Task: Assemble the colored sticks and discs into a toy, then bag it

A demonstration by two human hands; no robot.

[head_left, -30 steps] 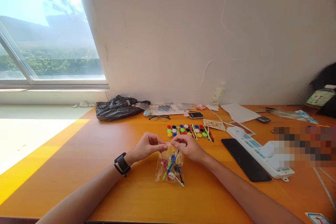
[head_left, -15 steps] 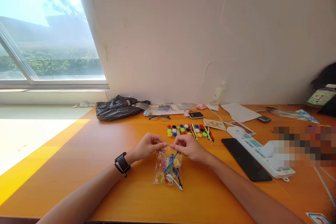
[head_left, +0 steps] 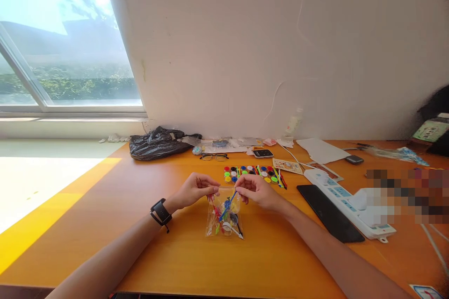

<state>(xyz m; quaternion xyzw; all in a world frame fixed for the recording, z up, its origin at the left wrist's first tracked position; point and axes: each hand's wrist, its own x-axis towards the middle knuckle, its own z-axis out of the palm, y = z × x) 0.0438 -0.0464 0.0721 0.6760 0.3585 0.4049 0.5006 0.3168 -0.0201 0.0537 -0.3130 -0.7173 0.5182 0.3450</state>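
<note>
A clear plastic bag (head_left: 211, 227) hangs between my hands over the wooden table, holding small round pieces and arrow-tipped sticks in blue, red, white, black and green. My left hand (head_left: 198, 188) pinches the bag's upper left corner between thumb and fingers. At the upper right corner, my right hand (head_left: 255, 191) has its thumb and fingers closed on the bag's edge, close to the end of a blue stick (head_left: 231, 202). Just beyond the hands lie rows of coloured round pieces (head_left: 242, 174) and several coloured sticks (head_left: 281, 179), partly covered by my right hand.
Right of my hands are a black phone (head_left: 328, 212) and a white power strip (head_left: 345, 201) with plugs. Toward the wall lie a black plastic bag (head_left: 159, 144), glasses (head_left: 213, 156), a small black device (head_left: 263, 153), a card (head_left: 287, 166) and white paper (head_left: 322, 150).
Both hands have moved slightly apart and up, spreading the top of the bag between them. The bag has risen a little, with its contents hanging inside.
</note>
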